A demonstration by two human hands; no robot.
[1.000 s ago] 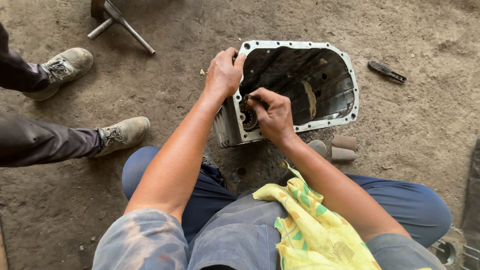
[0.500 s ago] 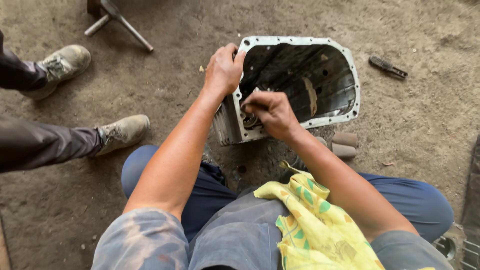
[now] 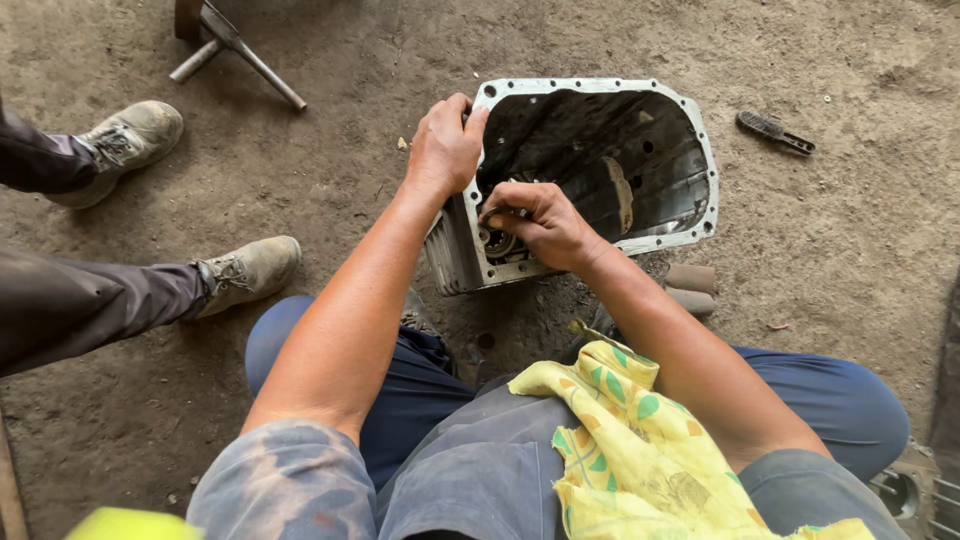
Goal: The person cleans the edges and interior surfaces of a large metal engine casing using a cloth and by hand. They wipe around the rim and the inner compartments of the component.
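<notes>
On the dirt floor [image 3: 330, 120] sits a metal housing [image 3: 700, 140] — likely heavy, rigid, oily, best held by its flange — left hand [image 3: 443, 148] gripping its near-left rim, right hand [image 3: 540, 222] pinching a small part inside

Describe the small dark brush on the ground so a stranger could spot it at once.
Start at the big open metal housing on the dirt floor, which both hands work on. Look just past its upper right corner: the brush lies alone on bare dirt, clear of the housing. It is slim, dark and flat with a short handle, unlike the two pale stubby cylinders below the housing's lower right corner.
</notes>
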